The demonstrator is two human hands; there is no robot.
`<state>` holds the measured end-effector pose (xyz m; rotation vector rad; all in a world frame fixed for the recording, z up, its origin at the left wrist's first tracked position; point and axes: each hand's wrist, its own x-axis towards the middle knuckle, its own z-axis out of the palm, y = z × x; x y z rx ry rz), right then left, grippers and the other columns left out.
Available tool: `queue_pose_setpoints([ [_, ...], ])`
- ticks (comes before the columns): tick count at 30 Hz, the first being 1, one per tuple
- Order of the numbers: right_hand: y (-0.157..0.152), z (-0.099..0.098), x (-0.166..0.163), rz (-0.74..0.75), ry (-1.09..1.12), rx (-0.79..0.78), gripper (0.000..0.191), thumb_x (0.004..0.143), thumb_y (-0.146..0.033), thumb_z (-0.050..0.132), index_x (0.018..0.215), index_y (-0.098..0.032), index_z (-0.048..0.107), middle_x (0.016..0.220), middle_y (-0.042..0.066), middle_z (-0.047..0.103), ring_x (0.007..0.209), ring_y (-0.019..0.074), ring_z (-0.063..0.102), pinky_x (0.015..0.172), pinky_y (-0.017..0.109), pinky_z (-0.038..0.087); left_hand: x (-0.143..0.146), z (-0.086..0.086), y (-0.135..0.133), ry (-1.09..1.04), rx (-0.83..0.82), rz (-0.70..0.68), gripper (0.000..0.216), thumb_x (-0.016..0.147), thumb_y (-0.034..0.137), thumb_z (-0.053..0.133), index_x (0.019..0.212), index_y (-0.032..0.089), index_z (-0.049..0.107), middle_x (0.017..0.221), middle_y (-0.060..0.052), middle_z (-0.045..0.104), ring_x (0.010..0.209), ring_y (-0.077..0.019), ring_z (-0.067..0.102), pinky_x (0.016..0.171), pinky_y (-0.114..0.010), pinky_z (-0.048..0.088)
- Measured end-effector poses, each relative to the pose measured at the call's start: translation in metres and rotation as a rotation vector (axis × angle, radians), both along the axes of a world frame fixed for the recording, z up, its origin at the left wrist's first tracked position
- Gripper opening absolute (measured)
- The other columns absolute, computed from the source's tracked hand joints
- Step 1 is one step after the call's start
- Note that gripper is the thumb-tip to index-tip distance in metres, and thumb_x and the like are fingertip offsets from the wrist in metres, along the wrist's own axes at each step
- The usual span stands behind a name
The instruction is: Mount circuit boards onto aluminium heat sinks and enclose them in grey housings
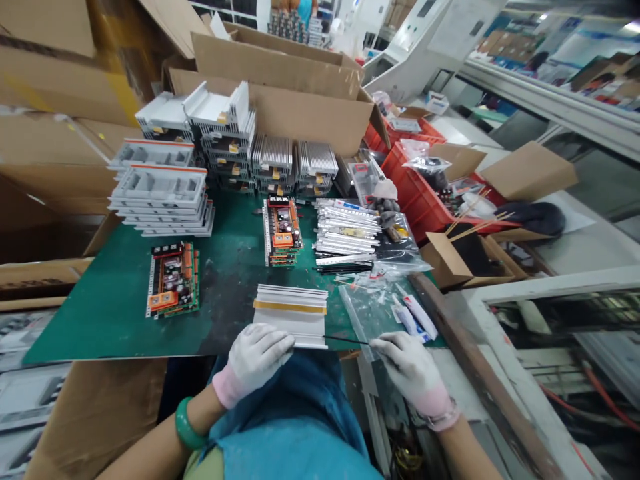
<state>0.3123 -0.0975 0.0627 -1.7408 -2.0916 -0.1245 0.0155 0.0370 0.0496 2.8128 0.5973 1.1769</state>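
Grey finned profile (290, 327), with a yellow strip (290, 307) running across it, lying at the near edge of the green work surface (110, 333). The gloved left hand (263, 357) rests over the profile's near left corner, fingers extended; whether it grips or merely steadies cannot be told. To the right of the profile, the gloved right hand (405, 363) pinches a thin black rod (347, 340), whose tip reaches the profile's right edge; entry into a groove cannot be made out. The step in hand appears to be bringing rod and profile together; the next move calls for the rod in line with that edge and the profile held still. Right of the profile lie a clear bag (355, 313) and white tubes (419, 317). Beyond the profile stands a stack of circuit boards (283, 230); beyond it and to the right, a bundle of pale strips (347, 227).
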Motion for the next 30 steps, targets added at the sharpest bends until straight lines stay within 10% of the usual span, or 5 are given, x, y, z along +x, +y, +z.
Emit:
queue_pose_setpoints([
  [17, 0.057, -0.006, -0.050, 0.251, 0.125, -0.124, 0.027, 0.089, -0.010, 0.052, 0.098, -0.027, 0.070, 0.089, 0.003, 0.068, 0.078, 0.0144, 0.060, 0.069, 0.026, 0.045, -0.006, 0.007, 0.004, 0.091, 0.041, -0.057, 0.017, 0.093, 0.016, 0.051, 0.105, 0.020, 0.063, 0.094, -0.001, 0.074, 0.088, -0.0156, 0.068, 0.080, -0.030, 0.048],
  [30, 0.101, 0.018, -0.048, 0.117, 0.518, -0.690, 0.010, 0.070, -0.018, 0.074, 0.079, -0.021, 0.071, 0.080, -0.001, 0.071, 0.077, 0.0145, 0.066, 0.071, 0.023, 0.049, -0.005, 0.010, 0.004, 0.008, -0.030, -0.047, 0.010, 0.090, 0.017, 0.057, 0.096, 0.019, 0.064, 0.090, -0.003, 0.073, 0.091, -0.0171, 0.067, 0.090, -0.035, 0.053],
])
